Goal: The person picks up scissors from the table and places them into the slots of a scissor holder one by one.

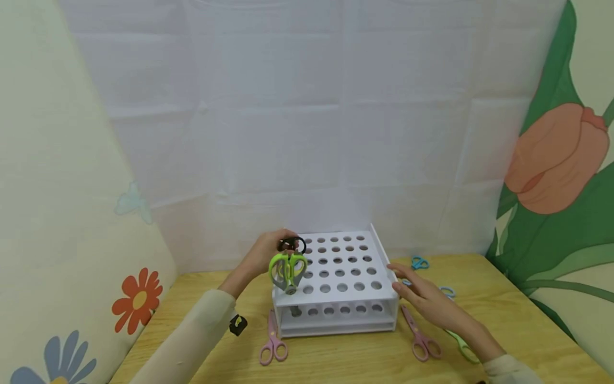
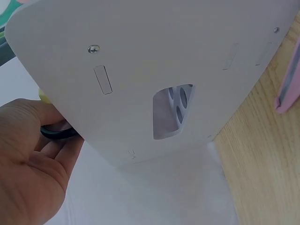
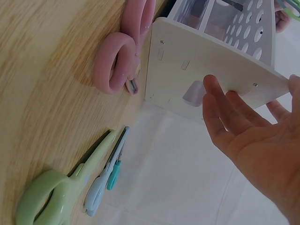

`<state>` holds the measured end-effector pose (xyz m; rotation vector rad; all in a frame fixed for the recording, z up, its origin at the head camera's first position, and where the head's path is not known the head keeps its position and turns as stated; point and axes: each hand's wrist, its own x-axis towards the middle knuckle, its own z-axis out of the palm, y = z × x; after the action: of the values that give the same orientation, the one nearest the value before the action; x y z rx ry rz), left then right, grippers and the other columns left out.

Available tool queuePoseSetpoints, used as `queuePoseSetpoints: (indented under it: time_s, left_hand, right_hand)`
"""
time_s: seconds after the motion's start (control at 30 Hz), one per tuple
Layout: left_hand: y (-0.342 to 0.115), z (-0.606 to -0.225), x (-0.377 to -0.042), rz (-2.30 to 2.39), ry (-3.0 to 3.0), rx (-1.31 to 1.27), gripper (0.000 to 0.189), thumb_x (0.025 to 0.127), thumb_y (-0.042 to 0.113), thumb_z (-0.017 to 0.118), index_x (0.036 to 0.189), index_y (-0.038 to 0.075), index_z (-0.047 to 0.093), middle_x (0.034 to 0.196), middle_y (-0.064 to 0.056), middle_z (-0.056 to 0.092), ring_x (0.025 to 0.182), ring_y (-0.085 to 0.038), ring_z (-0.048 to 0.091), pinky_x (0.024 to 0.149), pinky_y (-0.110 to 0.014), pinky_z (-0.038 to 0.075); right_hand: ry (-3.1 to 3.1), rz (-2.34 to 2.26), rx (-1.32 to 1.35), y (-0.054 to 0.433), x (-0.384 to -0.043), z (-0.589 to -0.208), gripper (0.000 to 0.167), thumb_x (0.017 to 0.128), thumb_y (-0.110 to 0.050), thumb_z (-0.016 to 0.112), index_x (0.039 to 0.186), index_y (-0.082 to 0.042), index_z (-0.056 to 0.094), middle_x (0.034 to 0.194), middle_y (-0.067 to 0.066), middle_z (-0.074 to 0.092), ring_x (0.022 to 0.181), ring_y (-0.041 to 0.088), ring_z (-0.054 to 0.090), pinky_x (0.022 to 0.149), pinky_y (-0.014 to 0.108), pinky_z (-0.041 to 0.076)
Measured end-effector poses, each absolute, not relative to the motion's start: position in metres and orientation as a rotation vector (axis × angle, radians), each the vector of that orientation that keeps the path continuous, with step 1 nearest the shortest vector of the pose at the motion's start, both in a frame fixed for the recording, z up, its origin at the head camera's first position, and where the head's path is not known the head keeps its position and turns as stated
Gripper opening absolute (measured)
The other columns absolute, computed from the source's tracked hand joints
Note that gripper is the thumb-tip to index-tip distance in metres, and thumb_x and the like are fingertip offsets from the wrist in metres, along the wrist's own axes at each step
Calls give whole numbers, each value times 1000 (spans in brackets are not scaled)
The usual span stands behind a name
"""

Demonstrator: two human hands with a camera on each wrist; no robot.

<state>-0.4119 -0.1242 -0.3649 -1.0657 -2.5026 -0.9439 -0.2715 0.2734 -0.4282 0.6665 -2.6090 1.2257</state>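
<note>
A white rack (image 1: 336,296) with rows of round holes stands on the table. Around its back left corner my left hand (image 1: 271,250) grips the handles of black scissors (image 2: 58,134); whether their blades are in a hole is hidden. Green-and-grey scissors (image 1: 290,289) stand handles up at the front left of the rack, just before that hand. On the other side, my right hand (image 1: 424,304) rests its extended fingers (image 3: 218,91) against the right side panel (image 3: 211,56) and holds nothing.
Pink scissors (image 1: 273,340) lie by the rack's front left, near a small black object (image 1: 237,324). To the right lie more pink scissors (image 1: 418,337), light green scissors (image 3: 58,199), light blue scissors (image 3: 96,190) and teal scissors (image 3: 113,176). A white sheet (image 1: 288,133) hangs behind.
</note>
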Motion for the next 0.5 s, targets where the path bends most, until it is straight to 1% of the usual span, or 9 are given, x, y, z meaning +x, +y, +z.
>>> queuePoseSetpoints:
  time_s: [0.13,0.27,0.4,0.5]
  left_hand:
    - [-123,-364,-413,-877,-2519,-1063,38,90,0,75,127,2,65,106,-5,69,96,-22,66,83,-35,56]
    - [-124,-361,-409,-867,-2528,-1049,40,90,-1,74,129,0,63,112,-11,70,98,-26,67,84,-39,56]
    - [-128,-357,-403,-936,-2547,-1041,40,93,3,74,131,-1,62,117,-16,69,101,-31,69,87,-41,55]
    - [-133,-354,-398,-988,-2564,-1023,40,94,5,73,132,1,61,119,-16,68,105,-32,68,90,-42,54]
  right_hand:
    - [-2622,1227,651,273,-271,-427,50,109,-30,49,156,-17,38,143,29,48,118,42,59,94,61,48]
    - [-2627,1217,639,273,-272,-428,50,109,-32,48,156,-17,38,143,28,49,118,41,60,94,60,48]
    - [-2631,1198,637,273,-273,-429,50,110,-32,47,157,-17,37,143,30,48,117,42,60,93,60,48]
    - [-2641,1199,615,273,-272,-429,51,110,-35,46,157,-19,36,143,29,49,117,41,61,93,59,49]
